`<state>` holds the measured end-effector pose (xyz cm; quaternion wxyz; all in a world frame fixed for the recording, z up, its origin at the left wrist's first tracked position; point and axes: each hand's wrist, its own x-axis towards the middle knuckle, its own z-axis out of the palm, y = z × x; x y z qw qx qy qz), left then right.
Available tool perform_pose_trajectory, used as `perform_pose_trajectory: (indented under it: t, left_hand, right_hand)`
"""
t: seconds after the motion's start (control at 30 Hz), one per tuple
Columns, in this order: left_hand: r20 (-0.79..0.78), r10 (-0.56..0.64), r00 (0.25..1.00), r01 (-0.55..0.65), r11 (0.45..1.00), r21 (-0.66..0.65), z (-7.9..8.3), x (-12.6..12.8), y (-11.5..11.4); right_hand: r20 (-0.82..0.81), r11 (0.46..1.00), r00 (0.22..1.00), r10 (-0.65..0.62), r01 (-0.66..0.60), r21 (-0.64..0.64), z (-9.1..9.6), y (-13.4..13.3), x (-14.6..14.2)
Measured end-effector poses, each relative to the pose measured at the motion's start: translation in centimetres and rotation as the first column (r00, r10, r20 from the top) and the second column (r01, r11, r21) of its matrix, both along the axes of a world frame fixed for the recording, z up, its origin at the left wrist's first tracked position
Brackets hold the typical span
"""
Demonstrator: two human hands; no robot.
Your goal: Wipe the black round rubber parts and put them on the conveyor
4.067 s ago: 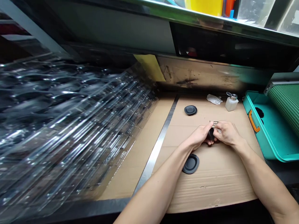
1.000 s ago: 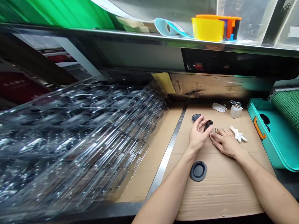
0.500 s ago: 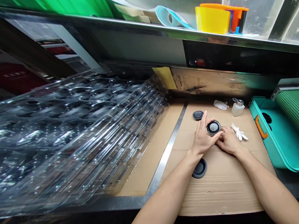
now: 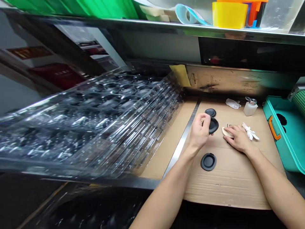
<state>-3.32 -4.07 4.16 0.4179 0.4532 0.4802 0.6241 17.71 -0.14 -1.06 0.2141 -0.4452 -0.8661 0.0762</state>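
Grip: my left hand (image 4: 199, 133) pinches rim of black round rubber cap (image 4: 213, 125), likely light, bendy; right hand (image 4: 238, 139) flat on pale pad (image 4: 226, 131)

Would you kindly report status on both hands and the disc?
Left hand grips disc, above cardboard. Right hand rests on pad. Near disc, far disc: both clear of hands.

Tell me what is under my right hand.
A small pale pad pokes out from under the right hand's fingertips, lying on the cardboard. How far it extends beneath the palm is covered.
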Motion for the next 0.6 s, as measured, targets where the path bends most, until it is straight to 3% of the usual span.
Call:
perform_pose_trajectory:
  t: [0.1, 0.2, 0.3, 0.37, 0.5, 0.6]
  left_hand:
    - [-0.161, -0.060, 0.985, 0.035, 0.988, -0.152, -0.5, -2.5, -4.0]
    - [-0.412, -0.128, 0.902, -0.010, 0.948, -0.317, -2.4, -3.4, -7.8]
    - [-0.732, -0.111, 0.672, -0.136, 0.953, -0.270, -4.2, -2.6, -9.7]
    - [-0.856, -0.087, 0.510, -0.197, 0.957, -0.214, -4.4, -1.4, -10.1]
    - [-0.930, -0.216, 0.298, -0.234, 0.928, -0.291, -2.6, 0.6, -10.6]
    - [-0.935, -0.320, 0.151, -0.203, 0.916, -0.346, -1.8, 0.7, -11.1]
  right_hand:
    - [0.006, 1.000, 1.000, -0.013, 0.013, -0.021, -0.2, 0.1, -0.1]
    - [0.006, 0.999, 1.000, -0.015, 0.016, -0.045, -0.1, -0.1, -0.3]
    - [-0.007, 0.999, 1.000, -0.014, 0.013, -0.047, -0.1, -0.1, -0.2]
    - [-0.017, 0.999, 1.000, -0.015, 0.014, -0.045, -0.3, 0.0, -0.1]
    - [-0.019, 0.999, 1.000, -0.012, 0.011, -0.050, -0.7, 0.1, -0.1]
    - [-0.012, 0.998, 1.000, -0.016, 0.015, -0.056, -0.7, 0.1, -0.3]
